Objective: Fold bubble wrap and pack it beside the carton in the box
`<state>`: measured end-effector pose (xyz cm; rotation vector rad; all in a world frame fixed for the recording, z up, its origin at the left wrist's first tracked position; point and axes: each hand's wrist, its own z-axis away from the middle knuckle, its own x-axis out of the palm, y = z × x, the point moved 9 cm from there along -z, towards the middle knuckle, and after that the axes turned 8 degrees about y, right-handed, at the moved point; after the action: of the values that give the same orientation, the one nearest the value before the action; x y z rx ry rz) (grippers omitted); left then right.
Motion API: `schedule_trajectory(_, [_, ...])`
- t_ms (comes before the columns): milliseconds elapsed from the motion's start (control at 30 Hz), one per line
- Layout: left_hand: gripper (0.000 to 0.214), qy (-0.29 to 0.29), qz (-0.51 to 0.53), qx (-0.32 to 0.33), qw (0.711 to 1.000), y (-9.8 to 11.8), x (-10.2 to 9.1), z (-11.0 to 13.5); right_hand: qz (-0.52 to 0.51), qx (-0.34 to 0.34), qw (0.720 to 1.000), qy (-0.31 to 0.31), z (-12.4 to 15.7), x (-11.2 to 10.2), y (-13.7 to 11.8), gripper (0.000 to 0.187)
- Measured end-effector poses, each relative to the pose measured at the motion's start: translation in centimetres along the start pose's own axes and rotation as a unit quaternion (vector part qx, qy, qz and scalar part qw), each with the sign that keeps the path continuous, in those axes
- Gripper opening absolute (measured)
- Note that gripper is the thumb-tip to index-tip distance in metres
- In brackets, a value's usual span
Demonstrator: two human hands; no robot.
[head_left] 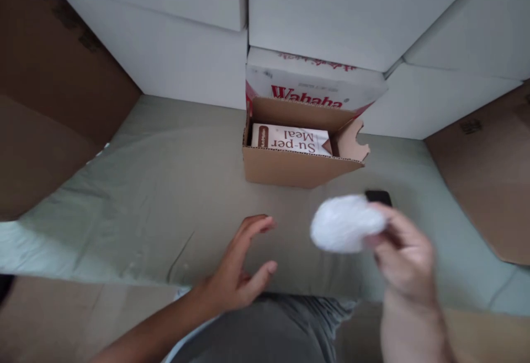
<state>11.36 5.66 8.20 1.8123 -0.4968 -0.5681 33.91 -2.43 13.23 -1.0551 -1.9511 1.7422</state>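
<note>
**Gripping a blurred white oval bundle [342, 224]**

Pinching it between thumb and fingers of the right hand [408, 258], above the green-grey cloth [136, 186], near the open cardboard box [285, 167] with a "Su-per Meal" carton [292, 139] inside. Curving the left hand [234, 275] loosely, with thumb and fingers parted, free of any grip.

The left grip [240, 283], a bare hand with slim fingers and a short thumbnail, ran into an uncovered forearm [178, 316]; the right grip [408, 261] was bare as well, its outline softened by blur. The person wore a dark grey garment [265, 332] of soft-looking cloth, gathered in fine folds toward the right, and a narrow pale bluish edge [188, 332] showed along its left side.
</note>
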Motion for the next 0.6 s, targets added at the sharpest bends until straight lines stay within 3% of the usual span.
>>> schedule_trajectory(67, [0.055,0.03,0.006,-0.011,0.999,-0.5,-1.1,-0.3,0.027,-0.079,0.983,0.165,-3.1,-3.0,-4.3,0.029])
schedule_trajectory(133, [0.05,0.047,0.008,-0.027,0.998,-1.2,-1.9,-0.4,0.125,-0.168,0.954,0.215,-5.9,-3.0,-8.4,0.029])
schedule_trajectory(233, [0.044,0.061,0.003,-0.047,0.997,-2.1,-2.8,-0.3,0.296,-0.205,0.924,0.126,-10.2,0.8,-10.6,0.023])
schedule_trajectory(367, [0.04,0.094,-0.011,-0.07,0.993,-3.1,-4.5,-0.7,0.513,-0.198,0.834,0.033,-13.3,5.2,-9.4,0.025])
schedule_trajectory(467, [0.037,0.108,-0.023,-0.076,0.991,-3.4,-5.5,-1.4,0.609,-0.168,0.775,-0.017,-14.1,6.9,-7.7,0.024])
schedule_trajectory(600, [0.035,0.104,-0.04,-0.07,0.991,-3.5,-5.9,-2.2,0.671,-0.126,0.726,-0.084,-14.2,7.9,-5.4,0.021])
